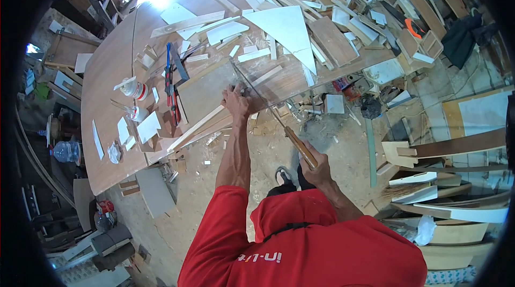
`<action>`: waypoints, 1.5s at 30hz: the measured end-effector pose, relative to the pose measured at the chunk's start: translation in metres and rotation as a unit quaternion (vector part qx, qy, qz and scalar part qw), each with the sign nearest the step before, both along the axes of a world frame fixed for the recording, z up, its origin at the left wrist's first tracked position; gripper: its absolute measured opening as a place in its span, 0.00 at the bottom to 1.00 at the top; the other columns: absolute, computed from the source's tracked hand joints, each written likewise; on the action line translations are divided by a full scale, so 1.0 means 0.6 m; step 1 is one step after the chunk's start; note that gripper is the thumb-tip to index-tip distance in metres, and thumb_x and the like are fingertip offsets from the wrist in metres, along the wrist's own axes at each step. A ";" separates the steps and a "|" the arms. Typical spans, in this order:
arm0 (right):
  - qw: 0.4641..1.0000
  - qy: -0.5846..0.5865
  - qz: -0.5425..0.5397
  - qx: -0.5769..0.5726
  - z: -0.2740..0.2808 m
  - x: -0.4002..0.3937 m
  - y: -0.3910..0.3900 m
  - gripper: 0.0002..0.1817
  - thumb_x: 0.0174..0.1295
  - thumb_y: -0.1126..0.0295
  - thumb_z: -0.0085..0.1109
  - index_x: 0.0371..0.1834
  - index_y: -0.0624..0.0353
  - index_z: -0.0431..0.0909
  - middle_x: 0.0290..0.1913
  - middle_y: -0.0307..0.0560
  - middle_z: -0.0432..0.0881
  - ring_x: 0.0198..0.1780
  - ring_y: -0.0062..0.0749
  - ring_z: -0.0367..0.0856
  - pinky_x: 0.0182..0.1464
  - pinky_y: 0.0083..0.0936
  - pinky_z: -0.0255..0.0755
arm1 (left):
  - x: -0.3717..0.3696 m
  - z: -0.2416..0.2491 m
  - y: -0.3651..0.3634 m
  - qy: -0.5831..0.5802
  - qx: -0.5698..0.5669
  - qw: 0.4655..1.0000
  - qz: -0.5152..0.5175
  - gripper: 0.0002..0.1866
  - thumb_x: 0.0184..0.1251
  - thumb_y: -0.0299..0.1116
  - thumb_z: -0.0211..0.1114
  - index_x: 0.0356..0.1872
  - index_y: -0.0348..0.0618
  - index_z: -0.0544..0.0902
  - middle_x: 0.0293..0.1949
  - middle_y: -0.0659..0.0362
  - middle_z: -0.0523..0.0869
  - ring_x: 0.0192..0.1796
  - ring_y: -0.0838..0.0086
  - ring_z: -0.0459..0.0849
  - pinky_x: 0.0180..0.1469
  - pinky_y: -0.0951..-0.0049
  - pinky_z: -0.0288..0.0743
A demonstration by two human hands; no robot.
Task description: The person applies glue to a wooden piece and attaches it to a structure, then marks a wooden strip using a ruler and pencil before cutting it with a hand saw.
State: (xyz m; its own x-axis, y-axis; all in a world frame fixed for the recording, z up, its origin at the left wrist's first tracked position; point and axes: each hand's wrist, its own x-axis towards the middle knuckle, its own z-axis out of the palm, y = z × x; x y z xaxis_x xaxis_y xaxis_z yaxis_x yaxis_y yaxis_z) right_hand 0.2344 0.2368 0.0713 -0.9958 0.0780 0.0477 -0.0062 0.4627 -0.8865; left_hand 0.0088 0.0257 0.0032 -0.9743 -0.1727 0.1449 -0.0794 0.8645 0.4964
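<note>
My right hand [316, 165] is wrapped around the wooden handle [300, 146] of a handsaw. Its thin blade [257, 91] runs away from me over the table edge, along the right end of a flat wooden board [206, 89]. On that board, close beside the blade, my left hand [236, 101] presses down with bent fingers; some fingertips are hard to make out. A pale wood strip [196, 129] runs along the board's near edge to the left hand.
Wood offcuts [279, 32] and small box pieces cover the table's [110, 83] far right. Left of the board lie a red-and-black clamp [170, 80], a white glue bottle [132, 89] and a cup [139, 113]. Scraps litter the floor; planks [456, 206] stack at right.
</note>
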 end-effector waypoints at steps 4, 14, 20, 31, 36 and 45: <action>1.000 0.018 0.001 -0.004 0.029 0.050 0.025 0.25 0.54 0.80 0.52 0.59 0.64 0.73 0.33 0.62 0.81 0.28 0.49 0.84 0.30 0.30 0.76 | 0.002 -0.003 0.002 0.003 0.005 1.000 0.008 0.18 0.47 0.34 0.69 0.44 0.56 0.84 0.50 0.56 0.75 0.56 0.58 0.70 0.53 0.51 0.61; 0.999 -0.021 0.008 -0.023 0.001 0.003 0.002 0.24 0.56 0.80 0.54 0.60 0.69 0.72 0.34 0.59 0.84 0.28 0.25 0.82 0.31 0.23 0.75 | -0.005 -0.005 0.001 -0.018 0.004 1.000 0.014 0.19 0.47 0.34 0.69 0.45 0.56 0.84 0.53 0.55 0.75 0.57 0.58 0.69 0.54 0.53 0.59; 0.999 0.021 0.001 -0.026 0.034 0.085 0.040 0.24 0.55 0.81 0.55 0.59 0.72 0.71 0.37 0.61 0.84 0.31 0.29 0.85 0.32 0.23 0.76 | -0.002 -0.003 0.001 0.007 0.018 1.000 0.003 0.17 0.49 0.34 0.69 0.44 0.54 0.85 0.52 0.56 0.76 0.57 0.58 0.69 0.54 0.53 0.59; 0.998 0.051 -0.016 -0.040 0.030 0.080 0.037 0.26 0.53 0.80 0.54 0.59 0.63 0.73 0.36 0.62 0.83 0.32 0.47 0.87 0.31 0.27 0.76 | -0.008 -0.014 -0.001 0.001 -0.008 1.000 0.013 0.16 0.51 0.36 0.68 0.44 0.57 0.84 0.51 0.57 0.76 0.56 0.58 0.70 0.53 0.50 0.61; 0.999 0.036 -0.016 -0.029 -0.003 0.053 0.029 0.25 0.54 0.81 0.52 0.59 0.62 0.73 0.37 0.62 0.84 0.37 0.50 0.86 0.34 0.27 0.77 | -0.005 -0.013 -0.002 0.030 -0.008 1.000 0.001 0.14 0.52 0.36 0.68 0.42 0.58 0.83 0.50 0.57 0.76 0.56 0.57 0.70 0.51 0.49 0.62; 1.000 -0.016 0.004 -0.019 0.034 0.093 0.050 0.24 0.55 0.80 0.55 0.59 0.71 0.71 0.37 0.60 0.84 0.34 0.35 0.87 0.35 0.25 0.77 | 0.000 -0.007 0.003 0.026 0.000 1.000 0.012 0.11 0.54 0.36 0.65 0.41 0.56 0.83 0.48 0.52 0.77 0.55 0.53 0.70 0.51 0.48 0.62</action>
State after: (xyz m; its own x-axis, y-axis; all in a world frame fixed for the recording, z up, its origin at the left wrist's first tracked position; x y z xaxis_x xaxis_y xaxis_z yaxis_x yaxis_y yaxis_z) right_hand 0.2903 0.2667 0.0920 -0.9973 0.0719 0.0135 0.0187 0.4292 -0.9030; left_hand 0.0091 0.0278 -0.0008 -0.9609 -0.1969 0.1948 -0.0751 0.8621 0.5011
